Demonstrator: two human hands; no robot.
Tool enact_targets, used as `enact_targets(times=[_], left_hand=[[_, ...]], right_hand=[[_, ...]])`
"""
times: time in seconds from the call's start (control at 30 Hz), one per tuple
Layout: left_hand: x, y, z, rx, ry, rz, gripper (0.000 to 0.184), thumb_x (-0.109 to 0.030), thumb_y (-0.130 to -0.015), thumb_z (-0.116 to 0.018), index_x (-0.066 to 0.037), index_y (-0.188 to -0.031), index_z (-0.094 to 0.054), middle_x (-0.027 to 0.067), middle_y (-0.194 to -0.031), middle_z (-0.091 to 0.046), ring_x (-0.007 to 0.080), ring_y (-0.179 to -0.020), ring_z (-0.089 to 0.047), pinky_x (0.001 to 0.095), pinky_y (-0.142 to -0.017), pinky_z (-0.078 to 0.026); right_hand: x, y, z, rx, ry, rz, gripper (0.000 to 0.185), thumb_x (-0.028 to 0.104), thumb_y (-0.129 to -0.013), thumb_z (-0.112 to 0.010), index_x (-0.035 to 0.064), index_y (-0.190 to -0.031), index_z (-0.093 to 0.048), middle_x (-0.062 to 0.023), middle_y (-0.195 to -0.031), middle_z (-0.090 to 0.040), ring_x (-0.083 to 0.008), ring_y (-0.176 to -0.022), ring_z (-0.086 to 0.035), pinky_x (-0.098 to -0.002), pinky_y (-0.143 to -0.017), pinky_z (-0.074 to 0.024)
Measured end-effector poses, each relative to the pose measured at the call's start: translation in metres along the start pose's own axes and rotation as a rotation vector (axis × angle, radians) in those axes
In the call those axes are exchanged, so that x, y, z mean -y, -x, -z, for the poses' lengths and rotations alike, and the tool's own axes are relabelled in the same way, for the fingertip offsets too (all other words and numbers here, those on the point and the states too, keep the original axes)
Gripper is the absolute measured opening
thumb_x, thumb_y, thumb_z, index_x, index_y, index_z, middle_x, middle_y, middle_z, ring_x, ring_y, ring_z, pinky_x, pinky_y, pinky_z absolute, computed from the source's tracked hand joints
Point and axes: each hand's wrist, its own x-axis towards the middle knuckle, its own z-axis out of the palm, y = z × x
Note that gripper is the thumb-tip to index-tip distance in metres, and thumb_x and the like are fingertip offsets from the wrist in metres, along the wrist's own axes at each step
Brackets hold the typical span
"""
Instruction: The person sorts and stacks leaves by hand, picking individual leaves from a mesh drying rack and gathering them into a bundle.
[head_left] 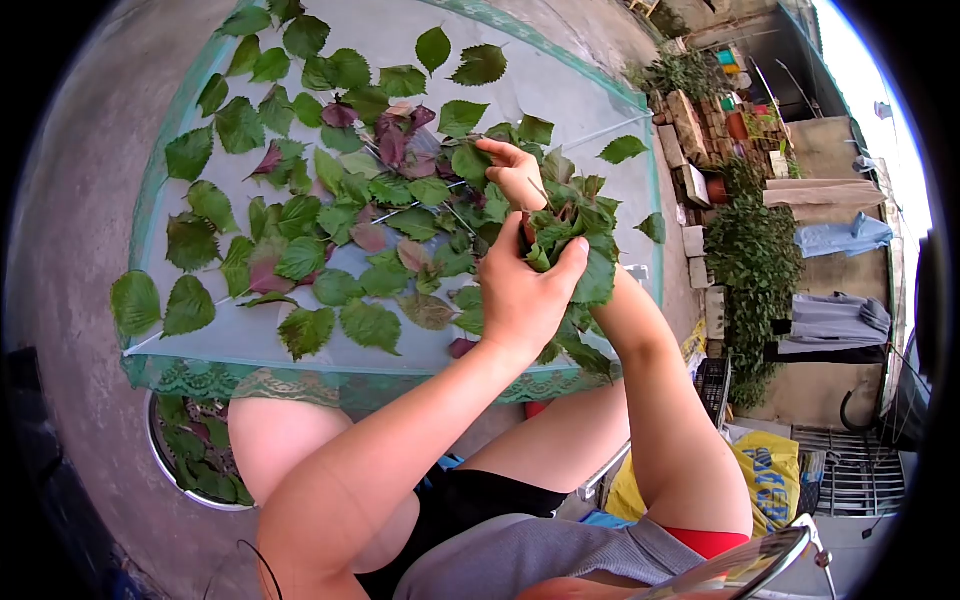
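My left hand (525, 295) is closed round a thick bunch of perilla leaves (590, 235), its thumb pressed over the stems. Beyond the bunch, my right hand (515, 178) reaches left with its fingertips against a single green perilla leaf (468, 162); the bunch hides part of that hand and wrist. Under both hands spreads a pale mesh food cover (560, 85) with thin ribs and green lace trim. Perilla leaves (300, 255) lie scattered and overlapping across it, mostly green, some turned to purple undersides (395, 145).
Below the cover's near left edge, a round basin (168, 470) holds more leaves. A yellow bag (768, 475) and a dark crate (712, 385) stand to the right. Farther right are leafy plants (750, 270), stacked bricks (690, 125) and hanging clothes (835, 322).
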Motion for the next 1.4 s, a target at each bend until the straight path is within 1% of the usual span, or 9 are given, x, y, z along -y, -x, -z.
enact_targets(times=[0.23, 0.47, 0.6, 0.73, 0.8, 0.93, 1.03, 1.13, 1.4], left_hand=[[-0.002, -0.002, 0.0, -0.014, 0.025, 0.018, 0.023, -0.008, -0.083, -0.069, -0.001, -0.101, -0.058, 0.0038, -0.095, -0.065, 0.0091, -0.085, -0.06, 0.0252, -0.076, -0.049], [-0.011, -0.007, -0.003, -0.043, 0.08, -0.049, 0.023, -0.008, -0.083, -0.07, -0.001, -0.101, -0.058, 0.0031, -0.094, -0.065, 0.0086, -0.083, -0.059, 0.0247, -0.076, -0.048], [-0.009, -0.007, -0.004, -0.098, 0.105, -0.067, 0.021, -0.012, -0.078, -0.07, -0.001, -0.094, -0.06, 0.0075, -0.085, -0.068, 0.0152, -0.077, -0.064, 0.0295, -0.073, -0.05], [-0.003, -0.005, -0.003, -0.108, 0.07, -0.078, 0.022, -0.014, -0.077, -0.07, -0.001, -0.093, -0.06, 0.0094, -0.084, -0.068, 0.0181, -0.076, -0.065, 0.031, -0.072, -0.051], [-0.002, -0.005, -0.002, -0.106, 0.058, -0.088, 0.023, -0.015, -0.077, -0.07, -0.002, -0.092, -0.06, 0.0098, -0.082, -0.068, 0.019, -0.075, -0.065, 0.0317, -0.071, -0.051], [-0.005, -0.006, -0.001, -0.111, 0.006, -0.104, 0.022, -0.016, -0.077, -0.07, -0.002, -0.088, -0.057, 0.0101, -0.078, -0.066, 0.0204, -0.071, -0.065, 0.0328, -0.068, -0.05], [-0.008, -0.004, 0.001, -0.053, -0.006, -0.058, 0.022, -0.01, -0.082, -0.07, 0.0, -0.099, -0.06, 0.0043, -0.092, -0.066, 0.01, -0.082, -0.06, 0.026, -0.075, -0.048], [-0.008, -0.004, 0.001, -0.047, -0.038, -0.036, 0.021, -0.009, -0.082, -0.07, 0.0, -0.098, -0.061, 0.0045, -0.092, -0.066, 0.0102, -0.082, -0.06, 0.0262, -0.075, -0.048], [-0.005, -0.005, 0.001, -0.055, -0.042, -0.049, 0.021, -0.009, -0.082, -0.07, 0.0, -0.098, -0.061, 0.0046, -0.092, -0.066, 0.0106, -0.082, -0.06, 0.0264, -0.076, -0.049]], right_hand=[[0.001, -0.003, -0.011, -0.085, 0.199, -0.069, 0.052, -0.004, -0.07, -0.055, 0.0028, -0.121, -0.062, -0.0069, -0.096, -0.068, -0.0116, -0.084, -0.061, -0.0233, -0.075, -0.0474], [0.023, -0.018, -0.047, -0.01, -0.041, 0.038, 0.042, 0.008, -0.077, -0.064, 0.0016, -0.118, -0.063, -0.0058, -0.096, -0.068, -0.0109, -0.085, -0.059, -0.0238, -0.077, -0.0458], [0.028, -0.026, -0.058, -0.006, 0.025, 0.095, 0.045, 0.012, -0.077, -0.064, 0.0018, -0.121, -0.062, -0.011, -0.106, -0.067, -0.0146, -0.088, -0.06, -0.0255, -0.082, -0.0461], [0.011, -0.037, -0.057, -0.04, 0.192, 0.056, 0.047, 0.008, -0.077, -0.066, 0.0049, -0.124, -0.061, -0.0082, -0.106, -0.065, -0.0162, -0.097, -0.058, -0.0296, -0.084, -0.0459], [-0.001, -0.039, -0.061, -0.325, 0.871, 0.394, 0.044, 0.013, -0.074, -0.069, 0.0105, -0.118, -0.064, -0.0104, -0.107, -0.064, -0.0244, -0.104, -0.057, -0.0366, -0.087, -0.046], [0.001, -0.029, -0.064, -0.307, 0.847, 0.578, 0.034, 0.018, -0.073, -0.072, 0.0117, -0.106, -0.067, -0.0104, -0.101, -0.062, -0.0305, -0.105, -0.054, -0.04, -0.088, -0.0453], [0.004, -0.019, -0.075, 0.016, 0.792, 0.51, 0.026, 0.024, -0.071, -0.076, 0.0088, -0.092, -0.069, -0.0108, -0.096, -0.06, -0.03, -0.1, -0.054, -0.0381, -0.086, -0.0452], [0.011, -0.009, -0.088, 0.128, 0.858, 0.561, 0.03, 0.019, -0.071, -0.074, 0.0096, -0.099, -0.067, -0.0106, -0.096, -0.06, -0.0309, -0.101, -0.054, -0.0402, -0.087, -0.0452], [-0.009, -0.015, -0.09, 0.036, 0.949, 0.511, 0.021, 0.01, -0.074, -0.068, 0.0077, -0.094, -0.067, -0.0133, -0.087, -0.065, -0.0309, -0.08, -0.063, -0.0409, -0.071, -0.051]])
